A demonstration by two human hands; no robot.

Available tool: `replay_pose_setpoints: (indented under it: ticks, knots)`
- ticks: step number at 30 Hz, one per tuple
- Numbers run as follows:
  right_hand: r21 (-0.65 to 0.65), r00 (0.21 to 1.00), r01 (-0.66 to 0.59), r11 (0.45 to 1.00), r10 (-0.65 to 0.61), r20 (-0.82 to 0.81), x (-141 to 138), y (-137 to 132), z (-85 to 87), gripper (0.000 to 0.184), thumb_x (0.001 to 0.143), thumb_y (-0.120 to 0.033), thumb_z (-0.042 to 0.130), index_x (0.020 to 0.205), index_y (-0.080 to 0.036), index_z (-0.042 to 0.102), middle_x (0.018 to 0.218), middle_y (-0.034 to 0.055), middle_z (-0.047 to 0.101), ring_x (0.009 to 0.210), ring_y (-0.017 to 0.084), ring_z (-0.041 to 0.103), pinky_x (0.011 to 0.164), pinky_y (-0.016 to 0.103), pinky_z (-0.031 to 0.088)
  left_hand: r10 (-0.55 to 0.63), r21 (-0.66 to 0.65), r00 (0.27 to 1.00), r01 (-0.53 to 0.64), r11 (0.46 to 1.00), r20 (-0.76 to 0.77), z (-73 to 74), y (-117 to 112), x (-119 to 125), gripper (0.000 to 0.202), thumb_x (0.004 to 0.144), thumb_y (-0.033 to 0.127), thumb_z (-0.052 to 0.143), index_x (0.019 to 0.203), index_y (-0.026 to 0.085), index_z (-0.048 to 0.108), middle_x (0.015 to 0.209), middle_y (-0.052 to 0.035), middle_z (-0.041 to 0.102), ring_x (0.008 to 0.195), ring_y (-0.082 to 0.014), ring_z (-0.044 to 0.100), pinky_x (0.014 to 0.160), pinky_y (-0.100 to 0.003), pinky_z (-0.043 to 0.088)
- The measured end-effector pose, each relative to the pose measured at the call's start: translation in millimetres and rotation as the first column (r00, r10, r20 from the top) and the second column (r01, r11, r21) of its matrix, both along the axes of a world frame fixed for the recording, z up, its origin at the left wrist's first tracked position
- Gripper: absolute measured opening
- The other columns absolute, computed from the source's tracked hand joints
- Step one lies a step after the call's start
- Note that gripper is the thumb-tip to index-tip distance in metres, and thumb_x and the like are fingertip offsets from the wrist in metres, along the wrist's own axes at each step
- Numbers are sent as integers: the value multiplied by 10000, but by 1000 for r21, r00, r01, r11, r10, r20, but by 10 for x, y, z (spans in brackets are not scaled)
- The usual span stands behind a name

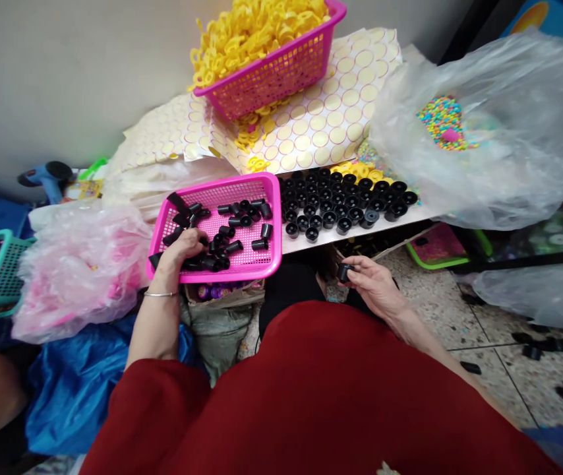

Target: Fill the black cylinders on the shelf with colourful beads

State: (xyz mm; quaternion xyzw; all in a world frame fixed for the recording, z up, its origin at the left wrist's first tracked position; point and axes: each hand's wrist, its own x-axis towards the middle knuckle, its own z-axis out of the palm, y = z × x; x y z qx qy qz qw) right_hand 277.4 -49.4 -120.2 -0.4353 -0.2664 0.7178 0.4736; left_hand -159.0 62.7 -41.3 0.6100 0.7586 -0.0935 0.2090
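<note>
My left hand (190, 244) reaches into the pink basket (275, 254), among loose short black plastic cylinders (235, 247). Its fingers are curled downward and their tips are hidden, so whatever they hold does not show. Below the front edge of the board, my right hand (373, 282) pinches one black plastic cylinder (345, 272) between thumb and fingers. Between and beyond my hands, rows of black round caps (329, 219) stand on the white board (306, 244), their hollow ends facing up.
Behind stands a pink basket (281, 79) heaped with yellow plastic pieces (262, 33), on sheets of round stickers (311, 135). A clear bag (519, 119) with coloured beads lies right. Left are a pink-filled bag (88, 264) and a teal basket (7, 277). Black pieces (533, 344) lie on the floor.
</note>
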Motion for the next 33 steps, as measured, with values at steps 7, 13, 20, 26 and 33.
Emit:
replay_pose_setpoints:
  ticks: [7, 13, 20, 26, 33]
  knots:
    - [-3, 999, 11, 1000, -11, -42, 9, 6, 40, 409, 614, -325, 881, 955, -211, 686, 815, -8, 673, 705, 104, 636, 640, 248, 571, 115, 167, 898, -202, 965, 425, 55, -23, 108, 393, 556, 231, 742, 940, 152, 715, 777, -7, 690, 781, -178, 608, 774, -285, 489]
    - [114, 977, -85, 990, 105, -185, -161, 118, 365, 359, 623, -247, 874, 918, -195, 677, 903, 10, 693, 851, 149, 703, 778, 279, 573, 82, 0, 141, -499, 867, 987, 294, -241, 748, 385, 505, 231, 879, 832, 152, 692, 778, -20, 679, 693, -130, 638, 665, -253, 554]
    - [292, 965, 54, 955, 25, -260, -444, 220, 670, 437, 625, -266, 869, 1006, -235, 656, 941, -11, 688, 881, 128, 669, 866, 307, 554, 192, -267, -261, -291, 918, 946, 266, -644, 1862, 336, 569, 259, 901, 833, 177, 710, 791, -5, 692, 699, -95, 644, 601, -174, 540]
    - [361, 975, 167, 917, -101, -196, -340, 154, 598, 396, 654, -311, 854, 1001, -242, 678, 961, -8, 693, 897, 124, 644, 890, 307, 536, 221, -314, -348, -237, 919, 911, 111, -811, 2416, 274, 649, 202, 842, 891, 192, 712, 826, 7, 691, 729, -78, 645, 643, -162, 535]
    - [368, 965, 259, 893, -228, -126, -223, 75, 503, 399, 641, -315, 864, 976, -236, 662, 924, -9, 683, 872, 120, 637, 874, 305, 544, 250, -355, -375, -242, 903, 893, -3, -816, 2554, 283, 596, 179, 856, 836, 181, 706, 766, 10, 675, 685, -86, 643, 619, -179, 533]
